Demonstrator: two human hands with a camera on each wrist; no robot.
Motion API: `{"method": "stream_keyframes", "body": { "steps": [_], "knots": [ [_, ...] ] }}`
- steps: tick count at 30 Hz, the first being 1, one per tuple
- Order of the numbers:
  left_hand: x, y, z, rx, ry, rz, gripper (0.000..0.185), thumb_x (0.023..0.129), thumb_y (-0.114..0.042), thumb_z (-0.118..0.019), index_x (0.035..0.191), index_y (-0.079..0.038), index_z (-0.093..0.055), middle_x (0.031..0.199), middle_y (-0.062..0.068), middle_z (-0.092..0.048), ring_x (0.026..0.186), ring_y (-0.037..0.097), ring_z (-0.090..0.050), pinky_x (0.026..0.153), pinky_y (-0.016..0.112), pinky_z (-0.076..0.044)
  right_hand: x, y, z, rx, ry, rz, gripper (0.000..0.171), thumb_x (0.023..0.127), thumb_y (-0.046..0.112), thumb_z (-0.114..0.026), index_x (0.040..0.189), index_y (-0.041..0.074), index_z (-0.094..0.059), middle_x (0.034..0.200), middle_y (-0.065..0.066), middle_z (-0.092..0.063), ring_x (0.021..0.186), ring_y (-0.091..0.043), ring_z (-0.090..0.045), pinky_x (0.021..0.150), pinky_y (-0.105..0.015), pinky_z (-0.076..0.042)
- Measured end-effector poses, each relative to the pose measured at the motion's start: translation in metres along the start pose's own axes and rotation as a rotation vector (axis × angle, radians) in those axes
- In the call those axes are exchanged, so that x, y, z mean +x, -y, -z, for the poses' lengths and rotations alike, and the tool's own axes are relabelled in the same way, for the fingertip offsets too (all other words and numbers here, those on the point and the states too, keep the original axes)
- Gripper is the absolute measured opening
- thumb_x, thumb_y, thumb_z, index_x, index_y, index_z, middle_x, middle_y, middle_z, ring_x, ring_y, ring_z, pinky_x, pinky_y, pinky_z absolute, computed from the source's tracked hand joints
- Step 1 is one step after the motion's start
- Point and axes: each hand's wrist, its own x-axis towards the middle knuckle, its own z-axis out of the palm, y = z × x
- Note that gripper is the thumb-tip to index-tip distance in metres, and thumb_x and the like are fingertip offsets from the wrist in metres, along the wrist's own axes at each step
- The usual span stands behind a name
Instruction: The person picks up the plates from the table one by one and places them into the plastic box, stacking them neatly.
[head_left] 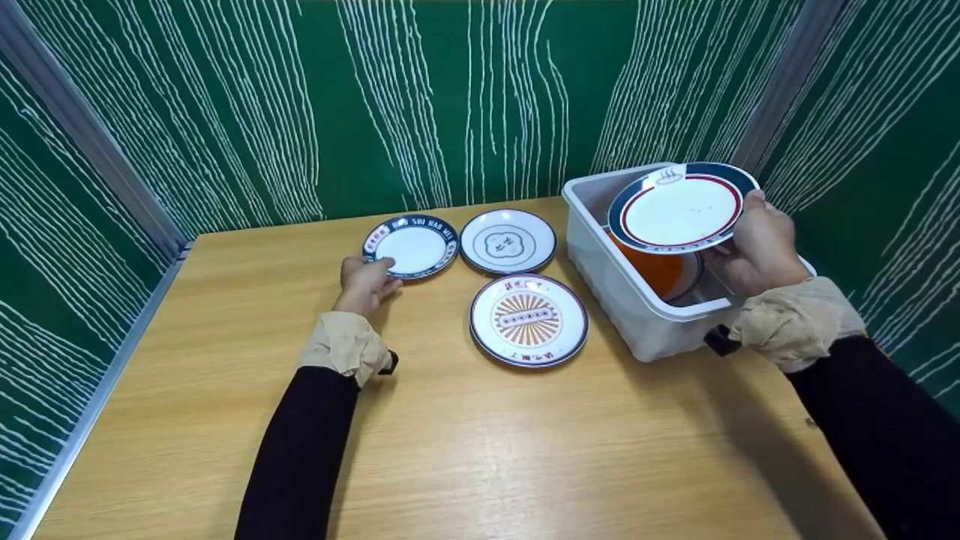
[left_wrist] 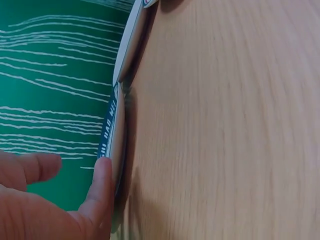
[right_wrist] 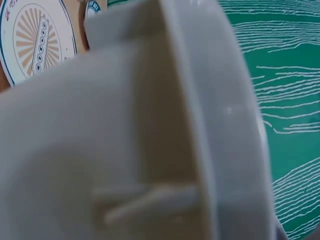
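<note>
Over the white bin [head_left: 645, 330], my right hand [head_left: 765, 244] grips the right edge of a plate [head_left: 686, 210] with a dark blue rim and a red ring. This plate is tilted above the bin's opening. My left hand [head_left: 366, 283] touches the near-left rim of a blue-rimmed, lettered plate [head_left: 409, 251] lying on the table. In the left wrist view, one fingertip [left_wrist: 103, 167] is right at that plate's rim, while another finger stands apart from it. The right wrist view shows mostly the bin's pale wall [right_wrist: 220, 115]; the right hand is hidden there.
Beside the lettered plate lies a white plate [head_left: 508, 240] with a green centre motif. Nearer is a plate with a sunburst pattern [head_left: 529, 319]. Inside the bin, an orange-patterned plate [head_left: 660, 274] shows. Green walls [head_left: 517, 97] with white lines enclose the wooden table [head_left: 480, 450].
</note>
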Motion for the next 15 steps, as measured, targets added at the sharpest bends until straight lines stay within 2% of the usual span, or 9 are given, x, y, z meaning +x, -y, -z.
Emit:
{"method": "stream_keyframes", "body": {
  "steps": [4,8,10,12,15],
  "knots": [
    [0.006,0.001,0.0,0.034,-0.057,0.0,0.063,0.102,-0.007,-0.059,0.156,-0.005,-0.026,0.137,0.016,-0.052,0.111,0.024,-0.064,0.086,0.027,-0.06,0.004,0.0,0.0,0.052,0.005,-0.024,0.053,0.104,0.044,-0.048,0.155,0.044,-0.033,0.155,0.008,-0.048,0.127,-0.011,-0.058,0.105,-0.034,-0.05],
    [0.012,0.003,0.003,0.041,-0.057,-0.003,0.071,0.103,-0.01,-0.061,0.159,-0.008,-0.019,0.141,0.016,-0.049,0.108,0.024,-0.064,0.088,0.028,-0.06,0.009,0.0,0.005,0.05,0.003,-0.032,0.055,0.105,0.041,-0.047,0.158,0.042,-0.029,0.158,0.01,-0.043,0.132,-0.011,-0.053,0.11,-0.035,-0.045],
    [0.015,0.003,0.004,0.016,-0.049,0.001,0.076,0.103,-0.012,-0.06,0.162,-0.011,-0.013,0.143,0.015,-0.048,0.108,0.024,-0.064,0.088,0.028,-0.06,0.012,-0.001,0.009,-0.024,-0.014,-0.027,0.055,0.106,0.041,-0.045,0.159,0.041,-0.028,0.158,0.009,-0.043,0.13,-0.011,-0.054,0.11,-0.035,-0.045],
    [0.018,0.004,0.006,-0.015,-0.044,0.006,0.079,0.104,-0.014,-0.06,0.163,-0.013,-0.008,0.142,0.015,-0.048,0.109,0.024,-0.064,0.087,0.028,-0.06,0.016,0.0,0.011,-0.149,-0.034,-0.02,0.056,0.108,0.041,-0.043,0.161,0.038,-0.025,0.156,0.007,-0.044,0.127,-0.011,-0.056,0.108,-0.035,-0.048],
    [0.021,0.004,0.008,-0.036,-0.048,0.019,0.076,0.104,-0.013,-0.059,0.163,-0.011,-0.011,0.135,0.015,-0.051,0.105,0.024,-0.066,0.085,0.027,-0.061,0.023,0.0,0.013,-0.342,-0.05,-0.023,0.057,0.109,0.042,-0.038,0.163,0.031,-0.023,0.15,0.002,-0.048,0.123,-0.01,-0.057,0.105,-0.033,-0.051]
  ]
}}
